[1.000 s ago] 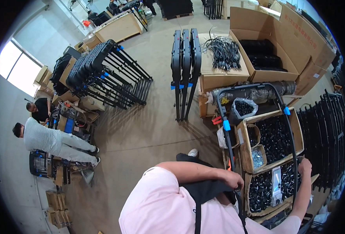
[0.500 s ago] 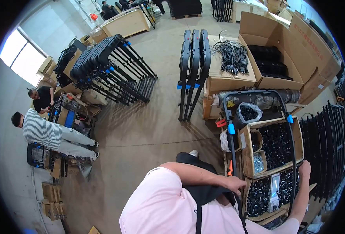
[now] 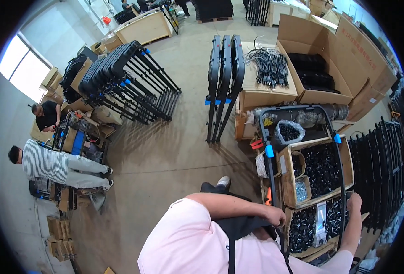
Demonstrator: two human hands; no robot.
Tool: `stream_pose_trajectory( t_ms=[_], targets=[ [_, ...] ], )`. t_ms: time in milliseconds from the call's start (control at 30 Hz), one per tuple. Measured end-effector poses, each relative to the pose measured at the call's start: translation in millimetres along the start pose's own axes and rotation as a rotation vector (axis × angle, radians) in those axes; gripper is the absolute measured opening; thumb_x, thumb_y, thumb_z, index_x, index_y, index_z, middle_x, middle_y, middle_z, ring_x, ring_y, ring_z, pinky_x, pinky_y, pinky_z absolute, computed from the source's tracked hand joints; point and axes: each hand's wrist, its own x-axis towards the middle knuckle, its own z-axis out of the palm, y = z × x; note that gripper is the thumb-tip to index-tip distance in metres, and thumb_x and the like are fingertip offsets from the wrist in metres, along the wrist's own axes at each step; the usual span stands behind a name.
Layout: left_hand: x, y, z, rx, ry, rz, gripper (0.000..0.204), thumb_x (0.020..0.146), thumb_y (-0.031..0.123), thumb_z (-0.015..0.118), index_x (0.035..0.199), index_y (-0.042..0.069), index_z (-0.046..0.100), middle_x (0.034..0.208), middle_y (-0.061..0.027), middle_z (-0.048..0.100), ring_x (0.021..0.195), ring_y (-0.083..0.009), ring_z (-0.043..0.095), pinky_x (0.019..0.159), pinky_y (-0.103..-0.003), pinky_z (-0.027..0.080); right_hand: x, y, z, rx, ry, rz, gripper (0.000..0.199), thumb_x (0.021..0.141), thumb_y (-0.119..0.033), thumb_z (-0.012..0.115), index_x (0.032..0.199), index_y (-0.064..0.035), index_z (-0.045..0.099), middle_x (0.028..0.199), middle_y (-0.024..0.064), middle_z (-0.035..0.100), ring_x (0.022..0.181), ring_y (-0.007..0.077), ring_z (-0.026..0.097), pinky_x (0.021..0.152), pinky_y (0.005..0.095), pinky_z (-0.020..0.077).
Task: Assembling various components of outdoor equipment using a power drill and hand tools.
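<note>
A black U-shaped tube frame [image 3: 295,108] with blue clips stands over the parts bins in front of me at the right. At its left tube is my left hand [image 3: 275,215], fingers curled in; what they hold is hidden. My right hand [image 3: 355,202] is closed beside the right tube, and a small dark piece seems to show at its fingers, too small to name. Between my hands lies a bin of small black parts [image 3: 302,230] with a clear-and-white case [image 3: 320,222] on top. Beyond it, a wooden crate [image 3: 351,160] holds black parts and a small box of silvery hardware [image 3: 301,189].
Black frames [image 3: 380,173] stand in a row at the right. Three folded frames [image 3: 224,82] stand ahead, near a cable bundle [image 3: 270,66] and a large open carton [image 3: 311,39]. More frames [image 3: 129,82] stand at left, past which two people [image 3: 46,160] work at a bench.
My left hand's fingers have curled in; one was pointing out before. My right hand has shifted slightly lower along the right tube. The whole view has shifted a little.
</note>
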Motion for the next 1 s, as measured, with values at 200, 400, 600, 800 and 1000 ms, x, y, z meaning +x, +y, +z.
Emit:
stream_pose_trajectory(
  t_ms=[200,400,600,800,1000],
  targets=[
    [9.6,-3.3,9.9,0.077,0.035,-0.056,0.045,0.085,0.005,0.047,0.121,0.012,0.072,0.093,-0.0133,0.074,0.071,-0.0251,0.073,0.06,-0.042,0.057,-10.7,-27.0,-22.8,-0.083,-0.07,-0.057,0.025,0.094,-0.008,0.055,0.11,0.0025,0.072,0.111,0.0209,0.076,0.106,0.0404,0.073,0.089,0.0487,0.0604],
    [20.5,-18.2,22.4,0.31,0.158,0.128,0.03,0.095,0.036,0.066,0.115,0.015,0.075,0.105,-0.0156,0.076,0.101,-0.0385,0.072,0.086,-0.051,0.056,-7.5,-12.3,4.6,0.142,0.179,0.126,0.02,0.092,-0.011,0.058,0.103,-0.0029,0.073,0.11,0.0235,0.075,0.107,0.0404,0.073,0.09,0.0514,0.0591],
    [12.7,-9.8,16.8,0.309,0.207,0.024,0.046,0.09,0.034,0.073,0.119,0.003,0.057,0.099,-0.0238,0.073,0.099,-0.0429,0.071,0.084,-0.053,0.055,3.4,-9.4,17.2,0.095,0.121,0.057,0.019,0.088,-0.021,0.072,0.097,-0.004,0.076,0.107,0.0235,0.076,0.103,0.0404,0.074,0.087,0.0499,0.0608],
    [-2.9,2.1,9.5,0.287,0.227,-0.014,0.053,0.082,0.024,0.079,0.122,0.002,0.052,0.097,-0.0224,0.071,0.097,-0.0425,0.07,0.084,-0.052,0.055,5.1,-17.8,11.2,0.114,0.127,0.068,0.019,0.092,-0.017,0.065,0.102,-0.0024,0.074,0.107,0.0217,0.076,0.103,0.04,0.074,0.088,0.0486,0.0608],
    [7.3,-13.3,2.8,0.345,0.144,0.147,0.041,0.079,0.016,0.073,0.12,0.011,0.069,0.107,-0.0171,0.073,0.105,-0.0392,0.069,0.09,-0.049,0.055,6.0,-14.1,26.8,0.216,0.243,0.134,0.025,0.091,-0.014,0.062,0.11,0.0006,0.069,0.115,0.024,0.073,0.107,0.0403,0.073,0.09,0.0524,0.0592]
  ],
)
